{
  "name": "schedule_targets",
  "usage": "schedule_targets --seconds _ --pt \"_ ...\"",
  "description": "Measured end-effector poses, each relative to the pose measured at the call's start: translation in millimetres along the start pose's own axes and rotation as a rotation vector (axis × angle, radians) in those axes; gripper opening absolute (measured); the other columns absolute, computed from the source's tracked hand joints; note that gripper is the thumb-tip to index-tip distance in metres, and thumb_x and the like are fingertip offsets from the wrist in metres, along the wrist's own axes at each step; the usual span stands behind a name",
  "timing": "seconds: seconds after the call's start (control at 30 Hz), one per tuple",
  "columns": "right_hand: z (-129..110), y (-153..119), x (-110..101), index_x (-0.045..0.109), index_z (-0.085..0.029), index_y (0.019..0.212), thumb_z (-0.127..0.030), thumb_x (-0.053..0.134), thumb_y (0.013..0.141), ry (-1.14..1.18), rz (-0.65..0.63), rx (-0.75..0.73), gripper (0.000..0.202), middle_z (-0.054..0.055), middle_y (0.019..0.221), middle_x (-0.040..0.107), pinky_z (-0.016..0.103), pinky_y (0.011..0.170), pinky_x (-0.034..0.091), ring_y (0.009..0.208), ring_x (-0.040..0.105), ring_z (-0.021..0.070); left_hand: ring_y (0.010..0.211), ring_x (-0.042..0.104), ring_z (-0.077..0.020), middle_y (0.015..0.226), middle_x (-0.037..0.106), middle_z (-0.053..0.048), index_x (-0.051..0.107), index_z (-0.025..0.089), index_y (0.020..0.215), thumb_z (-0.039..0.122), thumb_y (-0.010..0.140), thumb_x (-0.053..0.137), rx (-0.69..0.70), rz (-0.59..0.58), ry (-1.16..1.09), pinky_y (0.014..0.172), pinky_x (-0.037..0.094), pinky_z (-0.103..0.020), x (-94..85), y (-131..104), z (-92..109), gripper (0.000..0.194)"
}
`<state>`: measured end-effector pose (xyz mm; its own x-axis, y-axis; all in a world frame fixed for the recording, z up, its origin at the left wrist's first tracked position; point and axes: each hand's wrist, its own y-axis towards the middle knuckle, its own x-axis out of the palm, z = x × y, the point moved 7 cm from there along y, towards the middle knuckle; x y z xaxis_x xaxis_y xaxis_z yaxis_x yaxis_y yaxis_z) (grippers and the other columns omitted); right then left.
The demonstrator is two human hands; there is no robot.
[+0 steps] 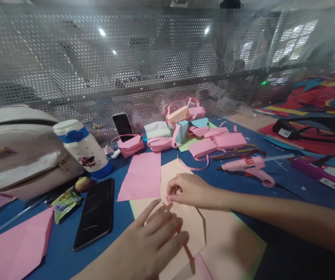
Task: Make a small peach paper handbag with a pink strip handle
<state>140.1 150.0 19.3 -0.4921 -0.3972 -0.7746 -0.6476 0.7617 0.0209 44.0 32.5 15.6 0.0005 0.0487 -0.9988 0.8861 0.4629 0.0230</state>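
Observation:
Sheets of peach paper (228, 241) lie in front of me, one with cut edges and a fold. My right hand (192, 190) is closed in a pinch on a small pink paper piece (169, 199), just above the peach sheet. Nearer to me, my left hand (152, 237) is palm down with fingers apart over the same paper, holding nothing. A pink sheet (144, 173) lies just beyond, on the left. One pink edge (203, 266) shows at the bottom of the peach sheets.
Beyond my hands are several small pink paper bags (202, 147). To the right lie a pink glue gun (247, 166), scissors (247, 148) and a purple device (323, 171). On the left are a phone (96, 214), a snack packet (66, 204), a bottle (82, 147) and a backpack (21, 151).

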Motion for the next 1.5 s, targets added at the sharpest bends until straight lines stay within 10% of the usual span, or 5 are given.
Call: schedule_targets --seconds 0.47,1.2,1.5 --pt "-7 0 4 0.075 -0.022 0.081 -0.019 0.07 0.083 -0.088 0.002 -0.138 0.006 -0.001 0.082 0.073 0.024 0.067 0.037 0.086 0.063 0.016 0.136 0.041 -0.0341 0.146 0.05 -0.011 0.039 0.027 0.144 0.015 0.071 0.059 -0.082 -0.215 -0.09 0.117 0.016 -0.066 -5.0 3 -5 0.077" --pt "-12 -2 6 0.072 -0.02 0.082 -0.016 0.069 0.083 -0.178 0.012 -0.257 0.005 -0.001 0.085 0.073 0.025 0.072 0.041 0.088 0.062 0.0163 0.138 0.04 -0.0293 0.146 0.051 -0.007 0.043 0.022 0.141 0.008 0.065 0.051 -0.13 -0.138 -0.114 0.12 0.012 -0.062 -8.0 3 -5 0.079" --pt "-25 -9 10 0.074 -0.018 0.084 -0.012 0.067 0.087 -0.345 -0.041 -0.403 0.01 0.001 0.086 0.072 0.027 0.075 0.043 0.088 0.061 0.0176 0.125 0.053 -0.0301 0.142 0.054 -0.012 0.046 0.018 0.139 0.013 0.077 0.051 -0.062 -0.191 -0.134 0.11 0.038 -0.052 -21.2 9 -1 0.063"
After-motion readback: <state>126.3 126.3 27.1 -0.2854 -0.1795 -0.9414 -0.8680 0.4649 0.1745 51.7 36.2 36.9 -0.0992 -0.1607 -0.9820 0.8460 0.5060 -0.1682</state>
